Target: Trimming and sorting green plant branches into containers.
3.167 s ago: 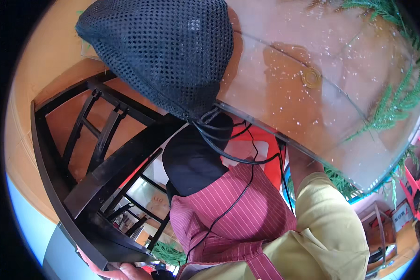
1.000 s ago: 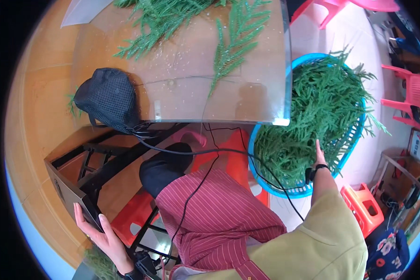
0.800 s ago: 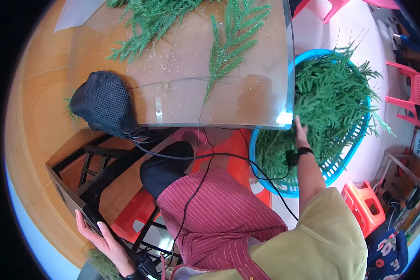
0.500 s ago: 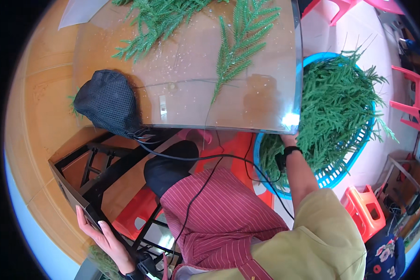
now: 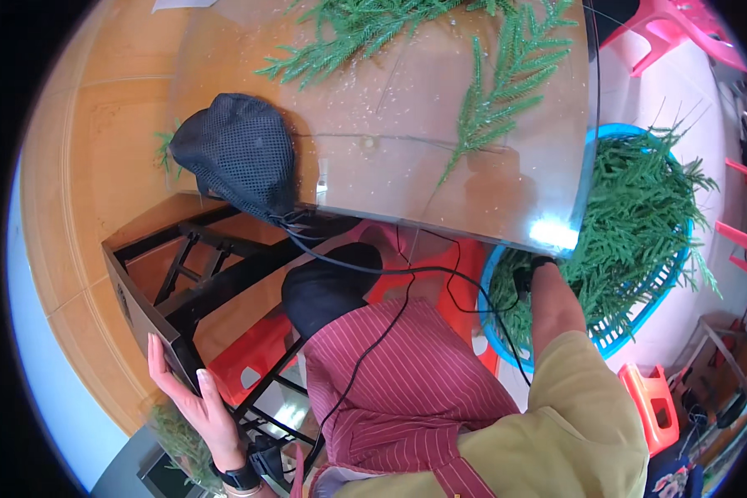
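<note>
The step in hand looks like reaching among the feathery conifer sprigs (image 5: pixel 631 224) heaped in the blue plastic basket (image 5: pixel 488 317), beside the glass tabletop (image 5: pixel 390 178). The right forearm (image 5: pixel 554 303) leads there; the right hand is hidden, so its grip cannot be told. The left hand (image 5: pixel 201 415), thumb and fingers apart, rests at the black frame (image 5: pixel 162 328). Lifting would call for clearing the glass edge.

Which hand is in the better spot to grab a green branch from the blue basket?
Probably the right hand: it is hidden by the table, but its forearm reaches over the blue basket of green branches. The left hand is at the dark frame, farther away.
</note>
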The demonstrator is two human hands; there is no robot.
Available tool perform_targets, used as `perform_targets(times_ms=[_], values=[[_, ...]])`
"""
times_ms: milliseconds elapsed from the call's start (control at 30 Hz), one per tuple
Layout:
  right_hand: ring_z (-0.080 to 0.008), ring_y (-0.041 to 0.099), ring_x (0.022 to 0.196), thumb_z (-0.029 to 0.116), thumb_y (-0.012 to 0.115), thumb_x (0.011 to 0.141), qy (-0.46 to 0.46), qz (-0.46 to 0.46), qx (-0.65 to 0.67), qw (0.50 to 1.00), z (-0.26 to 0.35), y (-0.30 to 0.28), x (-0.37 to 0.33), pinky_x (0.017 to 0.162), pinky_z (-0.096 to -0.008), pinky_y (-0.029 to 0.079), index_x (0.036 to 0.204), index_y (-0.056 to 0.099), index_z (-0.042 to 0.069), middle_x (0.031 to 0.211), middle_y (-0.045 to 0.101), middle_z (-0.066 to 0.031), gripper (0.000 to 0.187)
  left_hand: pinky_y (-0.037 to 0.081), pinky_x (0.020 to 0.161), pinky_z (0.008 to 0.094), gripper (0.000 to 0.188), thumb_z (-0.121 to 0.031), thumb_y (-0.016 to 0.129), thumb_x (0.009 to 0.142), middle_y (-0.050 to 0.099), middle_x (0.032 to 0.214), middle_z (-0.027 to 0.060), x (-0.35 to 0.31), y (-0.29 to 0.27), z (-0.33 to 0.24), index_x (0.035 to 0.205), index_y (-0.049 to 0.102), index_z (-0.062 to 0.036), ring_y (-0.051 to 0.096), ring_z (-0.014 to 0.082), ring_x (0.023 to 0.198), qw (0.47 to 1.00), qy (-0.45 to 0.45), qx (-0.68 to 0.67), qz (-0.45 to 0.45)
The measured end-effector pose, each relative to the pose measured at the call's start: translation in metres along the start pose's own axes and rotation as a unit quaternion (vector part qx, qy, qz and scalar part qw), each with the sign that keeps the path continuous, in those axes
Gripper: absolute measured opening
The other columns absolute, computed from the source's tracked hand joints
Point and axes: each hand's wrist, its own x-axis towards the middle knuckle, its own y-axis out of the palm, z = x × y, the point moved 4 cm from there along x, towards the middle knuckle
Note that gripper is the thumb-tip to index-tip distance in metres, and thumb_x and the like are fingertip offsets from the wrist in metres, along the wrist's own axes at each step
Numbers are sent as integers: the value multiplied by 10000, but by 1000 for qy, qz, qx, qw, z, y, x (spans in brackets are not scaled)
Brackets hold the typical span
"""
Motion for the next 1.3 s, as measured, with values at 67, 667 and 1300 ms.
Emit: perform_targets(times_ms=[67, 667, 1300], values=[[-316, 478, 1131, 453, 690, 662, -23, 6, 14, 1000, 6, -13, 14, 970, -434, 321, 1373, 202, 128, 1193, 520, -185, 921, 164, 1060, 365, 563, -192, 476, 851, 289, 1372, 139, 1, -1, 3, 1346, 269, -20, 274, 254, 1270, 1000, -4, 1, -9], [-206, 579, 846, 74, 619, 742, -307, 74, 96, 944, 42, -209, -217, 762, -338, 455, 1102, 523, 18, 974, 614, -97, 377, 240, 1026, 418, 630, -165, 644, 750, 321, 1329, 178, -35, -84, 15, 1297, 357, -45, 316, 318, 1240, 997, 42, 31, -53], [-163, 563, 804, 109, 603, 750, -321, 131, 72, 935, 72, -445, -463, 713, -306, 474, 1107, 533, 5, 958, 590, -63, 378, 266, 1007, 419, 491, -185, 646, 776, 386, 1283, 181, -76, -146, 52, 1212, 453, -64, 353, 331, 1215, 992, 65, -71, -87]])
